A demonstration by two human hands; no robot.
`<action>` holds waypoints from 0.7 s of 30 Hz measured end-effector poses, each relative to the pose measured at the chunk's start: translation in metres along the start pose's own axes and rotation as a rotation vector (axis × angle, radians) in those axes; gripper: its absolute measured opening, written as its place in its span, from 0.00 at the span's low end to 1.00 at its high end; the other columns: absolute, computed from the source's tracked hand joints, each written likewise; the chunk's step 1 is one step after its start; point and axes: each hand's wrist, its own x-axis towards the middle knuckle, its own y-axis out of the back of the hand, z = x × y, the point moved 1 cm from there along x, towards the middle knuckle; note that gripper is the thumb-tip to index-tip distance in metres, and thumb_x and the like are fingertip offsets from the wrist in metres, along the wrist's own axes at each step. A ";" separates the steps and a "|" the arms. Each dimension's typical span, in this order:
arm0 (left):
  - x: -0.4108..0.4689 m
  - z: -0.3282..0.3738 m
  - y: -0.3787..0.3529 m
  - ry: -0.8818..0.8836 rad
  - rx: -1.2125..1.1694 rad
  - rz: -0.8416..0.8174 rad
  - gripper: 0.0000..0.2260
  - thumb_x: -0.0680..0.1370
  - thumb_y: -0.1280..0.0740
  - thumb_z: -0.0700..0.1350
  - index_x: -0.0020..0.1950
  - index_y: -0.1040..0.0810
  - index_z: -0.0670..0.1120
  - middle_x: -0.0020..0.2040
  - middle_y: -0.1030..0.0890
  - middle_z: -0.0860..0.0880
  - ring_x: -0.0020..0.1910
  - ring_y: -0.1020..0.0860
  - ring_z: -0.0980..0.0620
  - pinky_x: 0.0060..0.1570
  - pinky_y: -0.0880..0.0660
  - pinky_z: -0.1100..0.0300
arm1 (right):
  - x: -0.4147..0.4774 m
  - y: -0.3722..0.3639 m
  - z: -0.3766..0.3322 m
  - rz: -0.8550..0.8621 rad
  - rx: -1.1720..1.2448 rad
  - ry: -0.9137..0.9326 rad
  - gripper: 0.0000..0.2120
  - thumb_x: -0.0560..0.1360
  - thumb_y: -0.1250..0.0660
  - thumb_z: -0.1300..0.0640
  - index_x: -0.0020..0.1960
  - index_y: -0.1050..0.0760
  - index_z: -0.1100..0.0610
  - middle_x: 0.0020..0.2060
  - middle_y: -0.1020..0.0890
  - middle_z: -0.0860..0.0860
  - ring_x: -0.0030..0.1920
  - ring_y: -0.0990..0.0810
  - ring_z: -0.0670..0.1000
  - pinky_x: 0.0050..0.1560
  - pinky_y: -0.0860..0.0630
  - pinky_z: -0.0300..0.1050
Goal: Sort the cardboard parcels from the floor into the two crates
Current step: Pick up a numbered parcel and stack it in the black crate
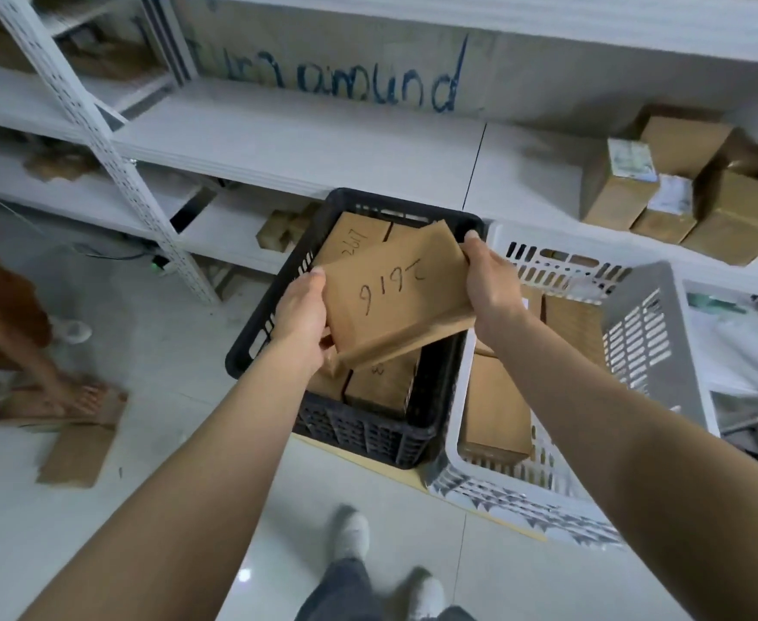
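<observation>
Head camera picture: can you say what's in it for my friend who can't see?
A person's left-hand grip and right-hand grip hold a flat cardboard parcel with a handwritten number, tilted above a black crate that holds parcels. A white crate with more parcels stands to its right, in front of white shelves.

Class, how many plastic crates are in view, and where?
2. The black plastic crate stands at centre, under the held brown cardboard parcel; the white plastic crate stands beside it on the right. Others may lie off-frame.
</observation>
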 end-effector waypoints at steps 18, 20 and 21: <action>0.089 -0.044 -0.002 0.410 0.053 -0.053 0.07 0.79 0.34 0.40 0.56 0.29 0.44 0.61 0.24 0.41 0.57 0.24 0.43 0.53 0.21 0.44 | 0.094 -0.058 0.046 -0.098 -0.172 -0.138 0.12 0.75 0.32 0.55 0.58 0.21 0.57 0.51 0.21 0.53 0.51 0.24 0.53 0.49 0.29 0.42; 0.096 -0.052 -0.002 0.436 0.055 -0.036 0.09 0.78 0.33 0.39 0.56 0.29 0.44 0.61 0.25 0.40 0.58 0.25 0.41 0.49 0.20 0.44 | 0.101 -0.065 0.059 -0.113 -0.205 -0.174 0.13 0.74 0.32 0.52 0.58 0.20 0.51 0.55 0.22 0.52 0.55 0.24 0.53 0.57 0.27 0.45; 0.100 -0.055 -0.002 0.451 0.061 -0.036 0.09 0.78 0.33 0.38 0.56 0.29 0.44 0.61 0.25 0.40 0.59 0.25 0.41 0.47 0.20 0.44 | 0.107 -0.069 0.066 -0.104 -0.242 -0.193 0.15 0.72 0.32 0.50 0.58 0.20 0.48 0.59 0.24 0.53 0.57 0.25 0.55 0.61 0.27 0.49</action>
